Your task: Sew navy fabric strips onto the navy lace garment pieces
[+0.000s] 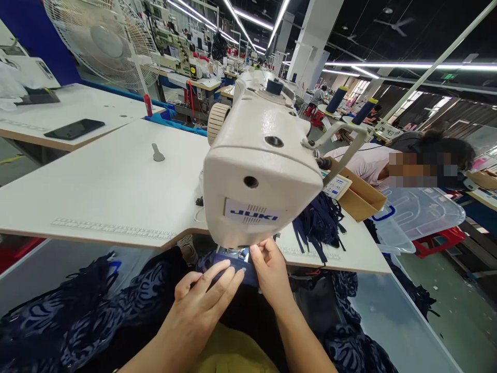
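The left hand (205,295) lays its fingers along a dark blue cloth (250,278), its thumb hidden, so whether it grips cannot be told; the right hand (272,269) pinches the cloth's right edge between thumb and fingers; the cloth sits under the head of a white sewing machine (260,171), at the counter's (116,181) near edge; to the machine's right lie a heap of dark strips (320,223) and a cardboard box (359,197); to its left, a small grey piece (157,153); patterned fabric (132,300) spreads below; farther right, a person (373,163) leans over.
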Demonstrator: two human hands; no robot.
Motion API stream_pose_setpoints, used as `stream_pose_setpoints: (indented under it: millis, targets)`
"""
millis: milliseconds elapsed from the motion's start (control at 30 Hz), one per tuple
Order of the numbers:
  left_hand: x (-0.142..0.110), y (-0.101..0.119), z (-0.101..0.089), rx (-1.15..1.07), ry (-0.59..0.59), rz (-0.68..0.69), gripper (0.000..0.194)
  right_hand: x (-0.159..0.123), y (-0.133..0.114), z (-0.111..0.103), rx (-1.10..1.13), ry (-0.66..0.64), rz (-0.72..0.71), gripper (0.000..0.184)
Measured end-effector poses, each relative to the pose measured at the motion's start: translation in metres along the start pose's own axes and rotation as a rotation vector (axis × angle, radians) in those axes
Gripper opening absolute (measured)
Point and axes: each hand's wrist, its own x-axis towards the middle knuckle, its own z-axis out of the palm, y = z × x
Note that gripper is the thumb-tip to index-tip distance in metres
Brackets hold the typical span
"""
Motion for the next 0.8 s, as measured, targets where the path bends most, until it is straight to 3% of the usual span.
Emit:
stream_pose_setpoints:
  millis: [433, 600, 733, 800]
  targets:
    - [0.006, -0.002, -0.005, 0.040, 0.001, 0.073, 0.045, 0.000, 0.005, 0.002, 0.017, -0.001, -0.005, 0.020]
    - [0.004, 0.000, -0.003, -0.003, 0.014, 0.000, 0.044, 0.002, 0.004, 0.002, 0.025, 0.008, -0.001, 0.020]
    - [-0.004, -0.007, 0.008, -0.022, 0.061, 0.055, 0.043, -0.003, -0.002, 0.001, 0.095, -0.013, 0.011, 0.020]
    - [-0.015, -0.016, 0.022, -0.118, 0.137, -0.074, 0.049, -0.012, -0.007, -0.001, 0.174, -0.059, 0.039, 0.018]
